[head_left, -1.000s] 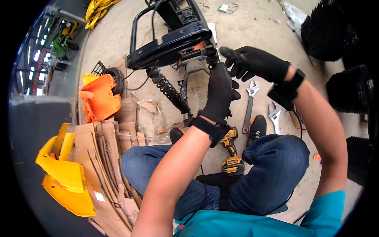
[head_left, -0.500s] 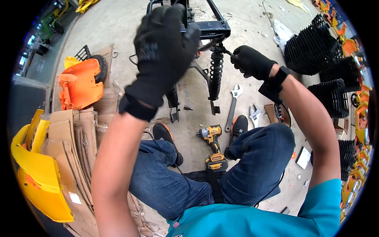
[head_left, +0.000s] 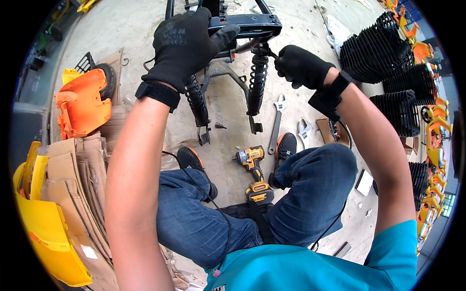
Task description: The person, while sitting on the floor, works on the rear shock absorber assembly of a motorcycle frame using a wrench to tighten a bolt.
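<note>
A black metal vehicle frame (head_left: 247,25) stands before me, with coil-spring shock absorbers hanging from its near end. My left hand (head_left: 182,46), in a black glove, grips the frame's left corner, thumb stretched along the crossbar; its fingertips are partly hidden. My right hand (head_left: 303,67), gloved too, is closed beside the top of the right shock absorber (head_left: 257,75). From its fingers a thin dark rod (head_left: 273,55) reaches to the shock's upper mount; most of it is hidden in the fist. Next to my left wrist hangs the left shock absorber (head_left: 196,102).
Between my feet lies a yellow-and-black cordless impact driver (head_left: 254,167). Adjustable wrenches (head_left: 277,121) lie by my right shoe, near a small open box (head_left: 329,130). Flattened cardboard (head_left: 73,165) and orange and yellow panels (head_left: 85,104) are at left; stacked black baskets (head_left: 371,53) stand at right.
My left hand has come down from above onto the frame's left corner. My right hand stays by the right shock's top mount. The whole view has shifted slightly.
</note>
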Demonstrator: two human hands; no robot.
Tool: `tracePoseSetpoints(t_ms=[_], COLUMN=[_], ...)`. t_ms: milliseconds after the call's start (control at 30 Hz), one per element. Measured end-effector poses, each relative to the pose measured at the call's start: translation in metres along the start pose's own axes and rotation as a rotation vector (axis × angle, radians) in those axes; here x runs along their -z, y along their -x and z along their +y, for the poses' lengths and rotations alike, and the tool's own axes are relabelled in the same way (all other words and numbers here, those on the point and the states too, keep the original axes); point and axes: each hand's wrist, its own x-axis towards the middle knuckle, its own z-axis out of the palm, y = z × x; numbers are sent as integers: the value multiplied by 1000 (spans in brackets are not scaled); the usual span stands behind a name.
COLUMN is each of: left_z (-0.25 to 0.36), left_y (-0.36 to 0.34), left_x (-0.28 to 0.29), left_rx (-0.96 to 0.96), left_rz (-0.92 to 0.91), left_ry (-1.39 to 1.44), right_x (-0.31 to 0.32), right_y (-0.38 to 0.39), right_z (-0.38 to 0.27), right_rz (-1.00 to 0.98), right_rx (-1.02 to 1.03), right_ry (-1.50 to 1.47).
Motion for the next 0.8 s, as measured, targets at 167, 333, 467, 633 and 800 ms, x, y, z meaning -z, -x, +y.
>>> tracePoseSetpoints(t_ms=[167,333,467,633,800], left_z=[2,2,1,5,14], left_y=[-2,2,4,6,14], left_x=[0,1,-3,-9,-10], left_rx=[10,-49,-43,-72,2], left_rz=[4,49,52,104,77], left_ry=[30,-20,-24,-30,-21], right_x=[-30,-29,-19,-21,-43], right_y=[2,5,9,0,9], right_z=[7,-3,-5,20,0], right_rz=[158,166,119,72,204], right_rx=[-109,-156,-113,-54,-264], right_ry=[-174,-241,-211,-211,-371])
